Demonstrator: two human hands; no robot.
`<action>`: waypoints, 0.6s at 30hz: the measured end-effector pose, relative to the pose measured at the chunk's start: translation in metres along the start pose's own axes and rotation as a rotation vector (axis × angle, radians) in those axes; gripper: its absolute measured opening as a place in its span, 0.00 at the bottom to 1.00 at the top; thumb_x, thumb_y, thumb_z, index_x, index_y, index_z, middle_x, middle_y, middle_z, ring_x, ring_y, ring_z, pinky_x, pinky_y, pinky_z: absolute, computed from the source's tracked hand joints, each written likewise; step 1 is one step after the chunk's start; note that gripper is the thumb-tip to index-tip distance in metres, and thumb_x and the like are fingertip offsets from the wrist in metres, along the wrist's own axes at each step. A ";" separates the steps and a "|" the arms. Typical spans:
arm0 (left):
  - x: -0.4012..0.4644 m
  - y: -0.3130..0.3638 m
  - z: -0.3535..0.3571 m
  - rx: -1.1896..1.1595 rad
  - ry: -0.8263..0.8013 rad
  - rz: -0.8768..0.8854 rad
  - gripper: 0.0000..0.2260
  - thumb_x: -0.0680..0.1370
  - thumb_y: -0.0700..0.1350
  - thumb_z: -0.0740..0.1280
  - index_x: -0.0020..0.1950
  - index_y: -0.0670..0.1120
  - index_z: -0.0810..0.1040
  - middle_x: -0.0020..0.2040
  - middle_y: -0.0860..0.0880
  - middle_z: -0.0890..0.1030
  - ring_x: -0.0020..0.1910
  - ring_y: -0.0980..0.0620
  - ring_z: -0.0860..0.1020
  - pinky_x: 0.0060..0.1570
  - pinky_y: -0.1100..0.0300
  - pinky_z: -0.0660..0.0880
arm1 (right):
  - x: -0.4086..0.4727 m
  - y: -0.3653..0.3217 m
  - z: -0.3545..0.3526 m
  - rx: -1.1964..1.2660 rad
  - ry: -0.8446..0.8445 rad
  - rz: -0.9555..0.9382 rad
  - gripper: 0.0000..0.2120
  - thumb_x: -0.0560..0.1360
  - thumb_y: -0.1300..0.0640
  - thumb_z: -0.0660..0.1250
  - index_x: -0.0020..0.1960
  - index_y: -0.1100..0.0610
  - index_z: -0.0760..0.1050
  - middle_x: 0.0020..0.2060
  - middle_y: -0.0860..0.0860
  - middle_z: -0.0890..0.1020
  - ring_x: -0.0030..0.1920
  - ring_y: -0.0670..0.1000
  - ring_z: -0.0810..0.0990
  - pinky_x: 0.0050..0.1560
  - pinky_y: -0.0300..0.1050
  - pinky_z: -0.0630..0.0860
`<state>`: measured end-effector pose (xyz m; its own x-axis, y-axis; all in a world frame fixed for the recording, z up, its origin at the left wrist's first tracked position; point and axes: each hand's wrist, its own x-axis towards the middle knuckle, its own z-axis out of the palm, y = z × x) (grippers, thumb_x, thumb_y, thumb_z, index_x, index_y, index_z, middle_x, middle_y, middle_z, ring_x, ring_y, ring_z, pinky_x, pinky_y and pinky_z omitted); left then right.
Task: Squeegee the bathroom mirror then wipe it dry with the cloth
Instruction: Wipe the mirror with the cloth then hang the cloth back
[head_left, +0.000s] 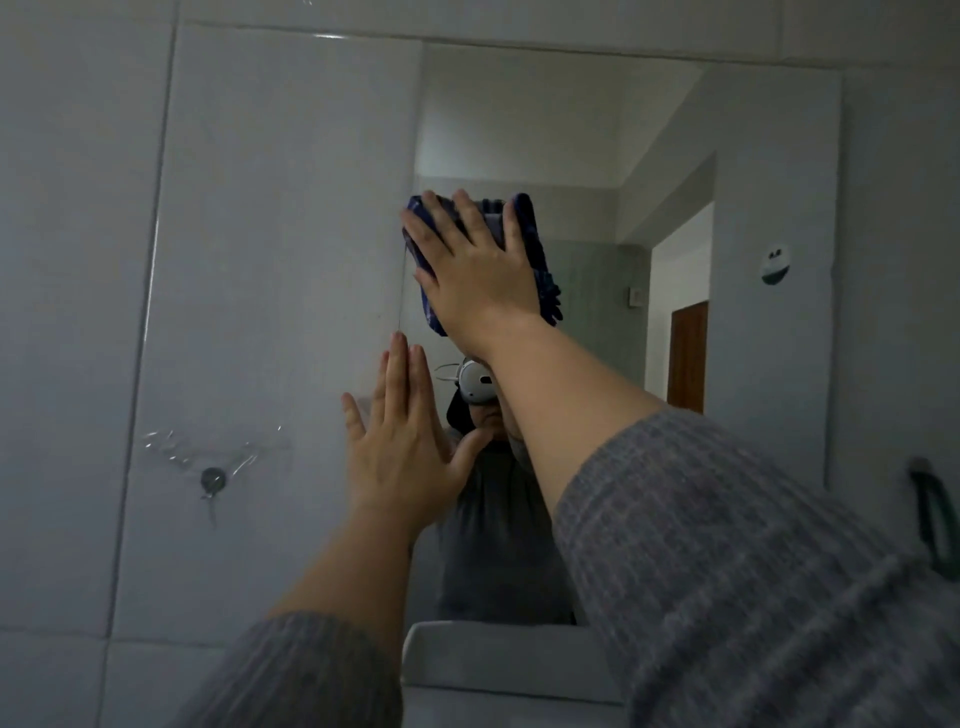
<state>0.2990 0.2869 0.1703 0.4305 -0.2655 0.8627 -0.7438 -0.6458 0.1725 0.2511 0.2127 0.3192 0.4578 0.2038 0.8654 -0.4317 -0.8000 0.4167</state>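
Large pale glossy wall tiles (270, 208) fill the left, dimly lit. A small hook (213, 479) with clear tape sits low left. Far right, a green hanger (932, 512).

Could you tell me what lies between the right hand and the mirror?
In the head view, the blue cloth lies between the right hand and the mirror.

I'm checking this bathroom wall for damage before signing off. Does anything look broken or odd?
Yes. On the tiled wall left of the mirror, a small dark fitting sits under crinkled clear tape or film, like a makeshift fix. Nothing else stands out.
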 end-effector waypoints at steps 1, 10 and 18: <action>0.000 0.001 -0.001 0.003 -0.005 -0.002 0.45 0.72 0.73 0.45 0.75 0.46 0.28 0.75 0.49 0.28 0.76 0.50 0.36 0.73 0.38 0.43 | -0.008 0.004 0.000 -0.004 -0.001 0.010 0.25 0.83 0.46 0.46 0.78 0.46 0.44 0.79 0.46 0.49 0.78 0.54 0.45 0.73 0.69 0.41; 0.000 0.010 -0.008 0.028 -0.059 -0.067 0.47 0.73 0.71 0.52 0.76 0.46 0.31 0.76 0.51 0.29 0.77 0.50 0.38 0.72 0.34 0.45 | -0.075 0.088 0.000 0.069 -0.017 0.270 0.27 0.82 0.43 0.49 0.78 0.44 0.44 0.79 0.45 0.48 0.78 0.55 0.44 0.69 0.75 0.42; 0.001 0.013 -0.010 0.043 -0.092 -0.110 0.48 0.72 0.72 0.54 0.76 0.46 0.31 0.76 0.52 0.29 0.77 0.50 0.37 0.71 0.33 0.43 | -0.137 0.160 -0.002 0.094 -0.019 0.518 0.29 0.81 0.43 0.51 0.78 0.43 0.44 0.79 0.43 0.48 0.78 0.53 0.46 0.71 0.72 0.43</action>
<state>0.2848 0.2854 0.1778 0.5547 -0.2553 0.7919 -0.6682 -0.7038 0.2411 0.1173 0.0577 0.2680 0.2170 -0.2410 0.9459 -0.5339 -0.8406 -0.0917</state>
